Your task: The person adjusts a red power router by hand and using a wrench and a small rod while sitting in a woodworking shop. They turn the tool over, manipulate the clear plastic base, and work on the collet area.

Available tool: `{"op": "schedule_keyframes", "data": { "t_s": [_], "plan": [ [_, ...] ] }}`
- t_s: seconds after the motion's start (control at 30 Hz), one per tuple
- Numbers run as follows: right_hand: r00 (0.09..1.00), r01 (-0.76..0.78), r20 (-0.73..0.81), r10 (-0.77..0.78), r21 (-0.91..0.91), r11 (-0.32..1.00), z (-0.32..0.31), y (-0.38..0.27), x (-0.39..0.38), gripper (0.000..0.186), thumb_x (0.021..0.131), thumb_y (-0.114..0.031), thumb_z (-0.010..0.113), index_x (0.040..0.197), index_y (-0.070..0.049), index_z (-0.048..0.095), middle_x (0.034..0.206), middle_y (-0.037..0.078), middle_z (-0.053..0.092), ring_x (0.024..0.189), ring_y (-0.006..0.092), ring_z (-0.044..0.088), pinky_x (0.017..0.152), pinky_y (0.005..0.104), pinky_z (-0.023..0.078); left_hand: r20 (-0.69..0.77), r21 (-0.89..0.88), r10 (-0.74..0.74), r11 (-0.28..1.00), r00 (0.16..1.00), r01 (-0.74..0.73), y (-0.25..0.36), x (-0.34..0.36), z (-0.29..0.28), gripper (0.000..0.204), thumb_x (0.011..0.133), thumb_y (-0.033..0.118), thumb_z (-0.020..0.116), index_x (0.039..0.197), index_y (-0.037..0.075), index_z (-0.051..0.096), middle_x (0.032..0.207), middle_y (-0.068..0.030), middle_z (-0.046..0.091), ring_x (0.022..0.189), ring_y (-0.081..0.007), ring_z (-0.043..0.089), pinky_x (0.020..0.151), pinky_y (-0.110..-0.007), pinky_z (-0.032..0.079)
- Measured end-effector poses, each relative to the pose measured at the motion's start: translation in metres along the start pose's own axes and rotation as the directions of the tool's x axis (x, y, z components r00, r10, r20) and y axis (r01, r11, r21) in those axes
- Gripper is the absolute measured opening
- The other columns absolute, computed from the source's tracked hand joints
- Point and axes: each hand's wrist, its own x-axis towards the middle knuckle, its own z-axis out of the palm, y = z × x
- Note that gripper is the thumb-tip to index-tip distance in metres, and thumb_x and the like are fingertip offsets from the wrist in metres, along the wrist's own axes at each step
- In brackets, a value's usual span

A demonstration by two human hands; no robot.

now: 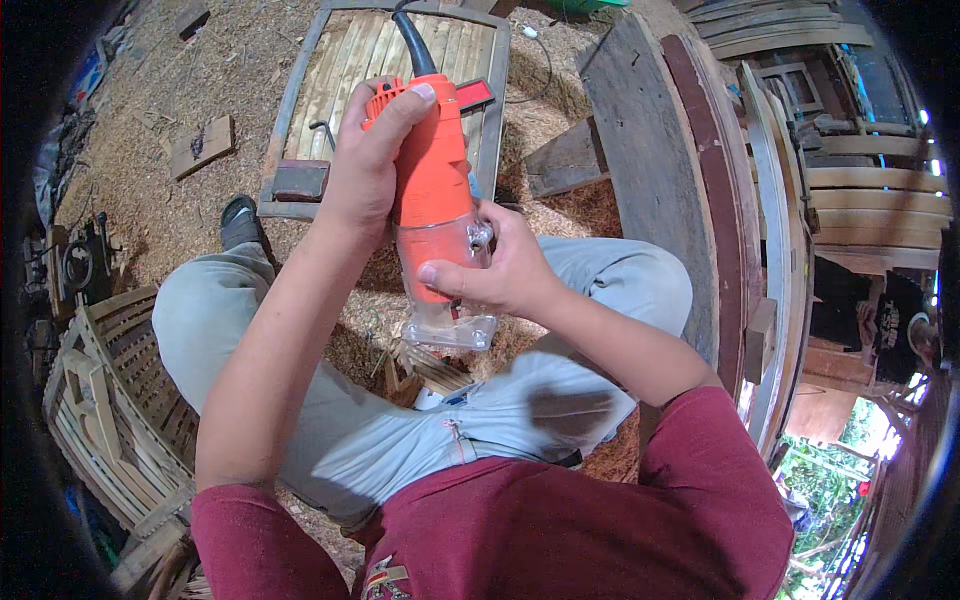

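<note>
Maroon shirt [560, 520], grey trousers [400, 430]; orange trim router [432, 190] (likely dense, rigid, clear base fragile): left hand [365, 170] clamped round body, right hand [500, 270] pinching its knob

The router [432, 200] sat over the lap, with the slatted frame [290, 150] on the floor ahead, planks [660, 180] to the right, and a chair [110, 400] to the left.

Both forearms rise from the lower edge and meet in the middle. The left hand [365, 165] is closed in a grip, fingers wrapped high; the right hand [500, 270], just below it, pinches with thumb and fingers.
</note>
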Motion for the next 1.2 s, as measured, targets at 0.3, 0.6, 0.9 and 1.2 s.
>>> {"op": "schedule_keyframes", "data": {
  "t_s": [0.3, 0.6, 0.9, 1.2],
  "plan": [
    [0.999, 0.026, 0.026, -0.026, 0.02, 0.999, -0.002, 0.0014, 0.0027, 0.074, 0.074, -0.043, 0.094, 0.12, 0.006, 0.063, 0.102, 0.009, 0.073, 0.087, 0.0122, 0.07, 0.08, 0.0301, 0.058, -0.003, -0.032, -0.01, 0.999, 1.0, 0.01, -0.0015, -0.0011, -0.0005, 0.051, 0.095, 0.048, 0.066, 0.122, 0.008, 0.05, 0.097, -0.0169, 0.07, 0.08, -0.0257, 0.072, 0.072, -0.041, 0.062],
    [1.0, 0.008, 0.02, -0.008, -0.032, 0.999, -0.0034, 0.0033, 0.0022, 0.074, 0.072, -0.047, 0.094, 0.116, 0.005, 0.065, 0.101, 0.009, 0.073, 0.087, 0.0122, 0.069, 0.08, 0.0304, 0.057, -0.008, -0.048, -0.018, 0.999, 1.0, 0.017, -0.0041, -0.0008, -0.0008, 0.051, 0.094, 0.049, 0.065, 0.121, 0.008, 0.052, 0.097, -0.017, 0.071, 0.08, -0.0255, 0.072, 0.072, -0.04, 0.062],
    [1.0, -0.001, 0.019, 0.002, -0.056, 0.998, -0.0031, -0.001, 0.0017, 0.076, 0.073, -0.048, 0.094, 0.117, 0.006, 0.064, 0.102, 0.01, 0.073, 0.088, 0.0129, 0.07, 0.081, 0.0303, 0.057, 0.019, -0.121, -0.012, 0.993, 1.0, 0.014, -0.0025, -0.0003, -0.0011, 0.05, 0.091, 0.04, 0.073, 0.118, 0.004, 0.049, 0.089, -0.0151, 0.068, 0.071, -0.0253, 0.071, 0.065, -0.039, 0.062],
    [0.997, 0.001, 0.079, -0.006, 0.054, 0.999, -0.0045, 0.0019, -0.0003, 0.075, 0.078, -0.041, 0.092, 0.127, 0.005, 0.058, 0.108, 0.01, 0.072, 0.094, 0.0135, 0.07, 0.086, 0.0315, 0.058, 0.013, -0.149, -0.053, 0.987, 0.998, 0.055, -0.0014, -0.001, 0.0001, 0.05, 0.091, 0.042, 0.072, 0.119, 0.006, 0.05, 0.09, -0.0161, 0.069, 0.072, -0.0255, 0.071, 0.066, -0.04, 0.062]
  ]
}}
